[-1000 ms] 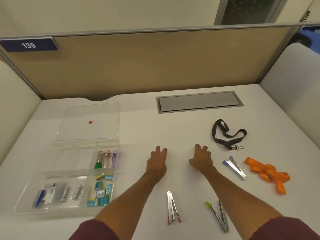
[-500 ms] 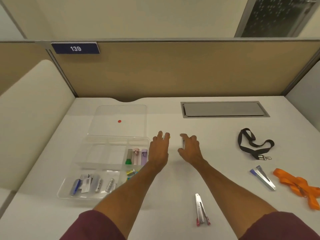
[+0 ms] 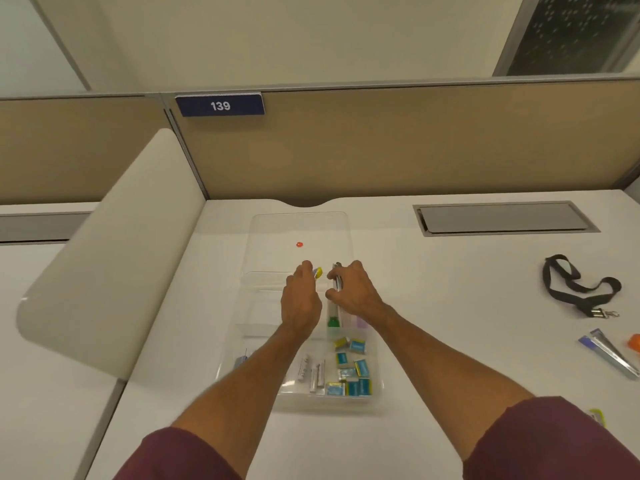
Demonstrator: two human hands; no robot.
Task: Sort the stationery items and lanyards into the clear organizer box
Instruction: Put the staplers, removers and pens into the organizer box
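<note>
The clear organizer box (image 3: 231, 353) lies on the white desk, its lid (image 3: 277, 237) folded open behind it. My left hand (image 3: 300, 299) hovers over the back compartments, shut on a small yellow-tipped item (image 3: 318, 272). Beside it, my right hand (image 3: 351, 293) is shut on a slim silver metal tool (image 3: 337, 277). Small blue boxes (image 3: 353, 375) fill the front right compartment, and a green-capped tube (image 3: 333, 320) lies behind them. A black lanyard (image 3: 575, 289) sits far right, and an orange lanyard (image 3: 635, 342) shows at the frame edge.
A blue-tipped silver tool (image 3: 607, 355) lies on the desk at the right. A yellow-green tipped item (image 3: 598, 415) peeks out beside my right sleeve. A grey cable hatch (image 3: 502, 220) is set into the desk at the back. Beige partitions close the back and left.
Both hands have moved left from the middle of the desk to above the box, each now holding an item. The view has swung left and the red-tipped tool has left the frame.
</note>
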